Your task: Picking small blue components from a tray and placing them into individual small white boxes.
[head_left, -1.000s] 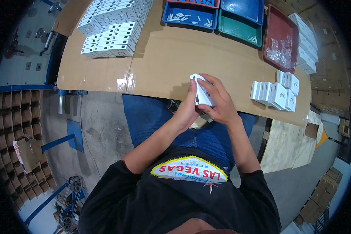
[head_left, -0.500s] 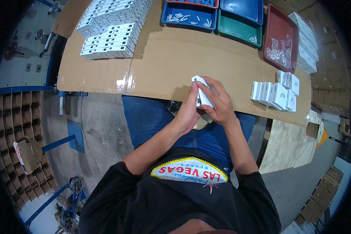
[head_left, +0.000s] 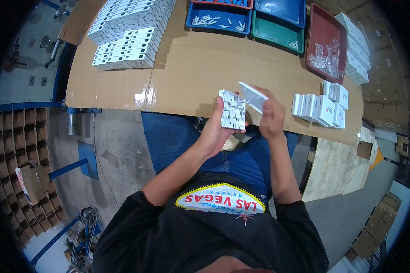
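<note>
White cover (head_left: 253,97) now off base (head_left: 232,109) (apart)

cover (head_left: 253,97) now pulled off base (head_left: 232,109).

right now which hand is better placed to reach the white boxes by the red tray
Right. The right hand, holding the flat white cover, is beside the white boxes; the left hand holds the open base farther away.

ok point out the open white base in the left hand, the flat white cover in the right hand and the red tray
open white base (head_left: 232,109), head view, its ribbed inside face
flat white cover (head_left: 253,97), head view, middle of the plate
red tray (head_left: 317,25), head view, bare floor
</note>
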A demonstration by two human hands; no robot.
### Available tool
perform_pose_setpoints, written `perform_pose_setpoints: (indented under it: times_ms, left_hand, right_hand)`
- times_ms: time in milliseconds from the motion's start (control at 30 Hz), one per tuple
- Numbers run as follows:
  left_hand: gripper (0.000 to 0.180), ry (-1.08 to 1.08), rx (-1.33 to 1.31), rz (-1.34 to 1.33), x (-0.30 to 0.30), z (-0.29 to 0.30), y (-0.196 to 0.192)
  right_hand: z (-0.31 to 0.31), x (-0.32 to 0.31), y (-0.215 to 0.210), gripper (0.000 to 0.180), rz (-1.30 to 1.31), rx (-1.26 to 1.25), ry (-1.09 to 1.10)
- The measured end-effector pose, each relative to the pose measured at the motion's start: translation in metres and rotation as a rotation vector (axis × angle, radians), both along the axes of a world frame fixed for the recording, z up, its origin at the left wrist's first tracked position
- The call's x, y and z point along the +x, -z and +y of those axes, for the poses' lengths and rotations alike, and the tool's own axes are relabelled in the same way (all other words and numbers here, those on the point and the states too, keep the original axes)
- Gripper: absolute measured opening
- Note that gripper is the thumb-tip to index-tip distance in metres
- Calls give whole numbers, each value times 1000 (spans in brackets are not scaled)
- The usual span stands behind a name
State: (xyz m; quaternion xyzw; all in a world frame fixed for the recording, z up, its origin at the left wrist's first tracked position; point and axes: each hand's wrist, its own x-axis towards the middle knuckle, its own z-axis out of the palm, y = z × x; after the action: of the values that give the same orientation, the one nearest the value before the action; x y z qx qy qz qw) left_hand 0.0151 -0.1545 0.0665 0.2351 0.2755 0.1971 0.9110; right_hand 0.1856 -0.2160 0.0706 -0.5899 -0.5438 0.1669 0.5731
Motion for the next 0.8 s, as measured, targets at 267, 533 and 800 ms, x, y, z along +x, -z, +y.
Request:
perform_pose_setpoints:
  times_ms: [267,533,800]
  left_hand:
    - [64,66,-120,-22,-4,28,7]
    - [53,307,236,376,6,79,48]
    - [75,-25,1354,917,25,106,60]
  right_hand:
    - [11,15,31,42,333,-242,398]
    - [6,59,94,38,332,-394,497]
    - [-1,48,63,36,-179,-399,664]
